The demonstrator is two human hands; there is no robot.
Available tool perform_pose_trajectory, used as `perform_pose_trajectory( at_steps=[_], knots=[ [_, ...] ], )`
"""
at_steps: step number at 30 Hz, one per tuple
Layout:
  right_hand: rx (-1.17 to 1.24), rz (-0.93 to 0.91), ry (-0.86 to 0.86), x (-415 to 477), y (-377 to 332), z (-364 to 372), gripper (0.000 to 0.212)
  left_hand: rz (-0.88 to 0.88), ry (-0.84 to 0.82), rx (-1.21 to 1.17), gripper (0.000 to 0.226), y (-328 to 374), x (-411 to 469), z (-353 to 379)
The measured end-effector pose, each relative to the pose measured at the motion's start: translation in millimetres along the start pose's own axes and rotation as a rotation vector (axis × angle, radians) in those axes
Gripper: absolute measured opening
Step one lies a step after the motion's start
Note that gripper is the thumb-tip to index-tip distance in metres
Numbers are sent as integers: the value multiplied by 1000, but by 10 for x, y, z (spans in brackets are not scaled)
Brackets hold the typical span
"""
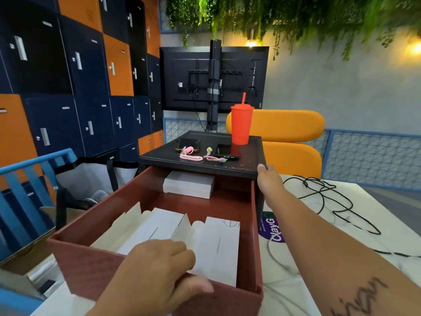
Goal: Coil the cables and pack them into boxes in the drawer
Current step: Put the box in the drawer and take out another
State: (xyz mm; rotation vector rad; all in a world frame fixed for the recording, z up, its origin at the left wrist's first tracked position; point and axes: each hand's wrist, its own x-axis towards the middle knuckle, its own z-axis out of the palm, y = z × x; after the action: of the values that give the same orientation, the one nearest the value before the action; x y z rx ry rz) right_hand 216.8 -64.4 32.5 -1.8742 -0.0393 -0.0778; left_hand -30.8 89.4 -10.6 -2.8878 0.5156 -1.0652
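The left hand (159, 270) grips the front wall of the red-brown drawer (91, 267), thumb outside, fingers curled inside against the white boxes (218, 247). The right hand (270, 179) clasps a top corner of the black cabinet (159, 157), likely bracing it. Positioning the drawer seems the step in hand. Next comes reaching right for the uncoiled black cables (330, 201) on the white cloth (376, 213).
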Motion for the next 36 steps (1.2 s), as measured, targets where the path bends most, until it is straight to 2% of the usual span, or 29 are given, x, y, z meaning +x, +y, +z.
perform_pose_trajectory(
  at_steps=[5, 11, 21, 27, 30, 33, 36],
  knots=[
    [133, 17, -19, 117, 98, 71, 48, 108, 164, 83, 55, 1, 4, 103],
    [302, 62, -20, 210, 134, 94, 49, 85, 195, 32, 63, -12, 177, 148],
    [302, 63, -58, 286, 200, 109, 49, 22, 166, 1, 60, -279, 712, 390],
    [289, 60, -60, 324, 214, 80, 49, 95, 151, 40, 66, -455, 876, 656],
    [278, 65, -56, 318, 209, 78, 49, 53, 113, 12, 68, -528, 950, 766],
    [284, 81, -61, 326, 209, 66, 49, -4, -46, -13, 79, -579, 1072, 858],
    [293, 85, -70, 325, 201, 66, 49, -81, -23, 153, 76, -544, 1131, 934]
  ],
)
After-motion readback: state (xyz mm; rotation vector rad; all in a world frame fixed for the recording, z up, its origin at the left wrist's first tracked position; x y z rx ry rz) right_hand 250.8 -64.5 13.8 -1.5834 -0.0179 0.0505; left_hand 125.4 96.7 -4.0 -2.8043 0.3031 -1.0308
